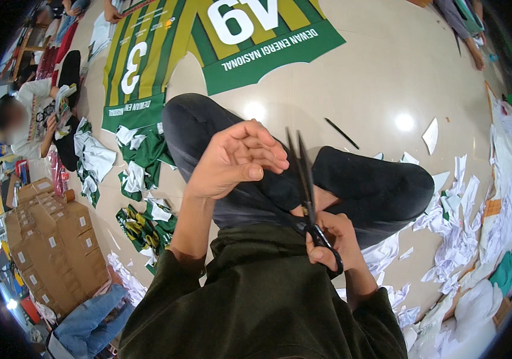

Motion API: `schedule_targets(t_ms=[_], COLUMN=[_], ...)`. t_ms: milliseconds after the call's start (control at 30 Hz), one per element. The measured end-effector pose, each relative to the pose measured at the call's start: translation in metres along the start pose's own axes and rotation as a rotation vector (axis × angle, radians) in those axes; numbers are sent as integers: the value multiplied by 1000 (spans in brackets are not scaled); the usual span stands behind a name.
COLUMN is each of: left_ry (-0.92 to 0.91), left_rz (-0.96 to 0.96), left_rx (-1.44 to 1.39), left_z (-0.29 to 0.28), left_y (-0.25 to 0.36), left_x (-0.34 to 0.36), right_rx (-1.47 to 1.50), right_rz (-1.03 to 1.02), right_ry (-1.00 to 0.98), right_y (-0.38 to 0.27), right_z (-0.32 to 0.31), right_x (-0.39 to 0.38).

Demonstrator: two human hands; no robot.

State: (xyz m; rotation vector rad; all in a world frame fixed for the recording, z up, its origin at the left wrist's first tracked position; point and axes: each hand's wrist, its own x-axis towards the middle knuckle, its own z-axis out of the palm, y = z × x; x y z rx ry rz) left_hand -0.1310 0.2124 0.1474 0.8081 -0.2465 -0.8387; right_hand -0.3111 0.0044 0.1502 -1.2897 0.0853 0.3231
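My right hand (pixel 335 238) grips a pair of scissors (pixel 307 197) by the black handles, over my crossed legs. Their long dark blades point away from me and stand slightly apart. To the left, my left hand (pixel 239 157) is raised above my knee, palm turned inward, fingers loosely curled and apart, with nothing in it. The blade tips are close to its fingertips, with a gap between. Beyond my legs, printed green and yellow-green striped jersey panels (pixel 268 63) with white numbers lie flat on the floor.
A black pen-like stick (pixel 342 133) lies on the tiled floor (pixel 375 96). Green and white fabric pieces (pixel 142 155) are heaped at left, near cardboard boxes (pixel 58 239). White scraps (pixel 456 209) litter the right side. Another person (pixel 34 113) sits at far left; other people's limbs show at the top.
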Motion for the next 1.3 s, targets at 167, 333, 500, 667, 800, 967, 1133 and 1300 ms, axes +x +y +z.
schedule_targets(t_ms=[167,333,500,667,800,967,1133,1300], left_ry=[-102,-244,-494,-744,-860,-949,-954,-1032], left_rz=[-18,-113,-121,-273,-317,-317,-385,-312], left_rx=[-13,-199,-473,-526,-564,-590,-395,-389], left_z=[1,2,10,26,37,41,36,32], left_y=[-11,-19,-31,-31,-41,-38,-28,-28], left_x=[2,-1,-6,-9,-15,-12,-18,-17], right_rx=[30,42,-104,-761,-1104,-1228,-1225,-1202], right_rz=[31,25,-36,-357,-468,-599,-606,-530], right_ry=[54,52,140,276,276,220,211,201], right_y=[4,4,3,-29,-51,-72,-70,-66], right_z=[-3,2,-3,-12,-20,-15,-11,-12], right_x=[-6,-3,-5,16,30,43,47,44])
